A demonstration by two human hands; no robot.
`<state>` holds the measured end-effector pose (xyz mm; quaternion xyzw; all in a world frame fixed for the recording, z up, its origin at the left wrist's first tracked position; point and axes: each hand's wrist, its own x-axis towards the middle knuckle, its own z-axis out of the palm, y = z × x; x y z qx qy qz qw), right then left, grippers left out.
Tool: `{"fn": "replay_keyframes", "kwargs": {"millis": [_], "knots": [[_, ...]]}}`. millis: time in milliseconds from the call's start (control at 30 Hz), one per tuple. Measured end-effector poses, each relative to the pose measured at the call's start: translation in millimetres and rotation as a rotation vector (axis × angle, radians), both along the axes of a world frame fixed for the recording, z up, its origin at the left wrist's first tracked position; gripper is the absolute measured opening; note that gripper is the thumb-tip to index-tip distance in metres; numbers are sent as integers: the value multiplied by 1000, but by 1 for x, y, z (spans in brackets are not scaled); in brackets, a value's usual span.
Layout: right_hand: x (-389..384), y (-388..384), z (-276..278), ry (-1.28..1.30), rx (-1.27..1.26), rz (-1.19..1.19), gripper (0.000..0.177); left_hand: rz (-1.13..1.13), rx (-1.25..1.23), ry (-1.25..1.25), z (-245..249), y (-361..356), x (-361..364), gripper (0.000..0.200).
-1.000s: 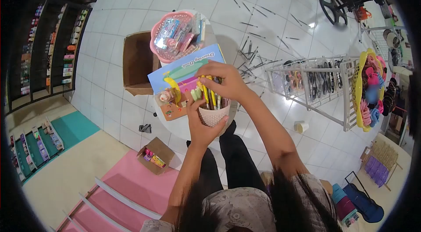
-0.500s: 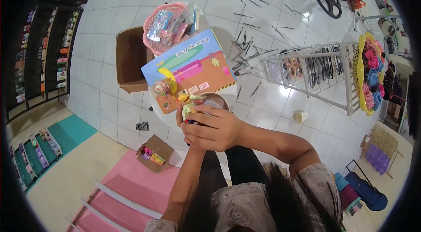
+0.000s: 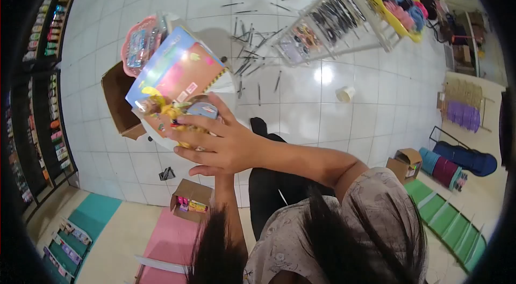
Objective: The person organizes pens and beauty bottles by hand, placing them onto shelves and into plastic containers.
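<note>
My right hand [image 3: 228,141] is over the small table with its fingers spread apart, above a cluster of small toy-like pieces [image 3: 174,111] in yellow, red and green. My left hand is hidden beneath it; only the left forearm [image 3: 226,192] shows, so its fingers cannot be made out. Beside my right fingertips stands a round tub [image 3: 200,98] with a grey-blue item [image 3: 204,111] in it. A drawing book [image 3: 180,63] with a blue and orange cover lies under the pieces, and a yellow banana-shaped item [image 3: 153,92] rests on it.
A pink basket [image 3: 129,42] of packaged goods stands behind the book. An open cardboard box [image 3: 119,98] is at the left. Many dark thin sticks [image 3: 250,42] lie scattered on the tiles. A white rack [image 3: 322,26] stands right, and a smaller box [image 3: 191,198] holds colourful packets.
The view has swung, so the table and book sit further left. My right hand has gone from closed fingers around the small pieces to spread fingers, covering my left hand.
</note>
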<state>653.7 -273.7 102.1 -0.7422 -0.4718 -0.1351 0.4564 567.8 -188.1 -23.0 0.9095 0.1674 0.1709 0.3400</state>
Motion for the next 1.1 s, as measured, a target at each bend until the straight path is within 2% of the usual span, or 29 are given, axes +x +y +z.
{"fn": "replay_keyframes", "kwargs": {"millis": [100,133,200,267,300,367,433,500,533,600,633,667,733,767,800,833,900,933,967,1033,1067,1100], "knots": [[-36,-34,-12,86,39,-123,52,63,135,4,-2,-14,-25,72],[-48,-49,-26,113,121,-129,66,98,190,-7,-1,-19,-34,72],[-75,-87,-49,276,76,-198,70,142,224,-157,10,-30,-50,72],[-96,-132,-86,519,-66,-313,68,79,212,-358,12,-41,-63,66],[-99,-163,-124,487,-107,-381,66,-1,199,-372,-4,-47,-74,63],[-97,-235,-183,458,-440,-640,57,-133,174,-415,-50,-65,-94,58],[-87,-320,-251,446,-788,-758,59,-282,91,-143,-83,-93,-102,44],[-79,-393,-332,510,-903,-1042,64,-446,-133,94,-152,-118,-81,39],[-79,-430,-380,455,-939,-1180,69,-532,-242,248,-189,-122,-85,36],[-70,-483,-440,547,-986,-1411,77,-577,-123,346,-294,-132,-75,41],[-64,-508,-468,655,-1118,-1505,79,-590,-67,397,-346,-135,-71,43],[-57,-534,-492,848,-1068,-1555,84,-511,-27,437,-392,-131,-70,46],[-43,-563,-531,1019,-1051,-1700,104,-340,51,473,-476,-122,-35,54],[-42,-591,-565,986,-1098,-1691,111,-230,88,425,-507,-119,-21,56],[-50,-636,-623,642,-1292,-1637,114,-124,130,376,-535,-113,-4,58],[-47,-631,-638,756,-1192,-1649,116,-27,176,325,-559,-104,8,61],[-37,-631,-637,963,-992,-1661,119,-13,463,269,-588,-91,23,56],[-37,-634,-649,851,-1133,-1601,97,-2,599,243,-593,-90,25,54],[-36,-637,-655,763,-1210,-1597,83,13,599,324,-588,-95,29,49],[-29,-641,-658,580,-1365,-1569,58,52,595,498,-571,-102,31,39],[-23,-639,-659,575,-1378,-1529,49,57,697,403,-576,-101,27,25],[-18,-637,-657,569,-1401,-1482,40,6,686,426,-579,-98,18,24]]}}
